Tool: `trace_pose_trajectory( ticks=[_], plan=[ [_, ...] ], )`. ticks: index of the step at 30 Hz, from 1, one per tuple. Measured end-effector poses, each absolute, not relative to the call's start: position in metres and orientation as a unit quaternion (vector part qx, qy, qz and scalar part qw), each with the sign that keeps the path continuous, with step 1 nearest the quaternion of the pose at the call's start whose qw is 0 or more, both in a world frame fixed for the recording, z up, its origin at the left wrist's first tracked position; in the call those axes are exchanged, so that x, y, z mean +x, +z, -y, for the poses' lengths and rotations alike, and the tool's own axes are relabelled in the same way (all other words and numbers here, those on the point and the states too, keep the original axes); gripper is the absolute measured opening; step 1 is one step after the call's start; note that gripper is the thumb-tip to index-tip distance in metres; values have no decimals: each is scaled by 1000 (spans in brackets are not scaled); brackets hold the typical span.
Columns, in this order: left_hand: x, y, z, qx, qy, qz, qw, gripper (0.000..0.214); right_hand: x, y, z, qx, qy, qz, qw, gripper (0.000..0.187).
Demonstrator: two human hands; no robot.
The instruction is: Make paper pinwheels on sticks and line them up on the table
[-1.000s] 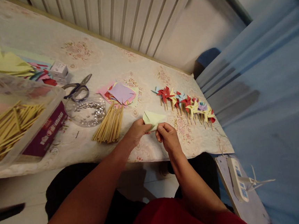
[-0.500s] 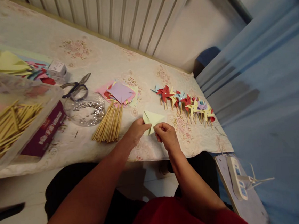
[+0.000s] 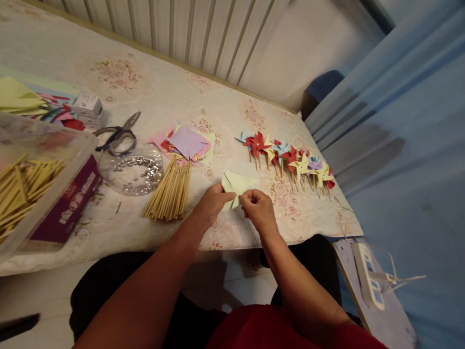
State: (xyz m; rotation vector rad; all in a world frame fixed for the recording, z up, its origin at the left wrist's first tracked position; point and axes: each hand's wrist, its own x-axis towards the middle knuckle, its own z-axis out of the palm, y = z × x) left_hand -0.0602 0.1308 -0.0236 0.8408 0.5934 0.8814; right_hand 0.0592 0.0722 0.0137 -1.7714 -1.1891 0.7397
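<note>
A pale green paper square [image 3: 238, 184] with slits cut in from its corners is held above the table near its front edge. My left hand [image 3: 214, 203] grips its left side, thumb on top. The fingers of my right hand [image 3: 257, 205] pinch its lower right part; the fingertips cover what lies between them. Left of my hands lies a bundle of thin wooden sticks [image 3: 171, 190], with a stack of coloured paper squares [image 3: 189, 143] just behind. Several finished paper pinwheels [image 3: 292, 161] on sticks lie in a row to the right.
A round clear dish of small metal pins [image 3: 134, 172] stands beside scissors [image 3: 119, 136]. At the left is a plastic box [image 3: 71, 196] of sticks, with yellow paper [image 3: 3, 94] and small white boxes [image 3: 88, 106] behind. A power strip [image 3: 368, 276] sits at lower right.
Almost nothing differs. Both hands keep their hold on the green paper, and the view has shifted very slightly.
</note>
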Motion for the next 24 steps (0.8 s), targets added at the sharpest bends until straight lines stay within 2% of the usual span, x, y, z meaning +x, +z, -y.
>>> trace_pose_trajectory(
  ticks=[15, 17, 21, 24],
  plan=[
    [-62, -16, -129, 402, 404, -293, 768, 35, 58, 14, -71, -706, 305, 479, 423, 23],
    [-62, -15, -129, 407, 400, -295, 766, 36, 63, 15, -71, -712, 280, 477, 432, 24],
    [-65, -13, -130, 420, 391, -287, 767, 36, 88, 28, -77, -739, 155, 457, 470, 26],
    [-68, -10, -131, 443, 374, -283, 764, 35, 114, 46, -89, -714, 153, 496, 470, 34]
  ],
)
